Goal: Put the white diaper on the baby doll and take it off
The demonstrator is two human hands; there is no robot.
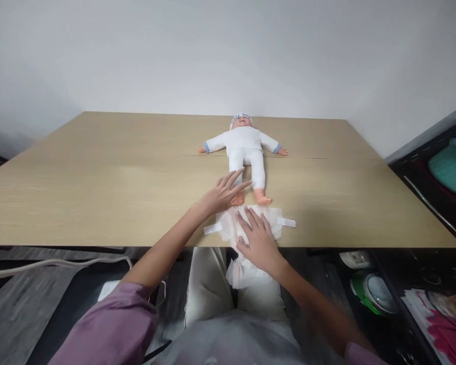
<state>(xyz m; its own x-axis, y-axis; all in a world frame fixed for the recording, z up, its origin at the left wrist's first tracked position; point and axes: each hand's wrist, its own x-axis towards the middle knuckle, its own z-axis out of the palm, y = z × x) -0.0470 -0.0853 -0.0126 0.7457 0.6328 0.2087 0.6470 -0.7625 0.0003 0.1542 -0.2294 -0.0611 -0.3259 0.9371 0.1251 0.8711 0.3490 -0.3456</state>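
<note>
A baby doll (245, 139) in a white top and trousers with blue cuffs lies on its back, arms spread and feet toward me. An unfolded white diaper (224, 225) lies at the table's front edge just below the doll's feet, its two tabs spread sideways and its near end hanging over the edge. My right hand (259, 242) rests on the diaper with fingers spread. Over the doll's leg and foot on the left is my left hand (226, 192), fingers stretched out and holding nothing; whether it touches the leg I cannot tell.
The wooden table (117, 192) reaches back to a pale wall. Below its right side stand a green and white container (373, 293) and a pile of papers and cloth (441, 319). A dark rack with teal cloth (452, 167) is at far right. A white cable (53, 263) runs at lower left.
</note>
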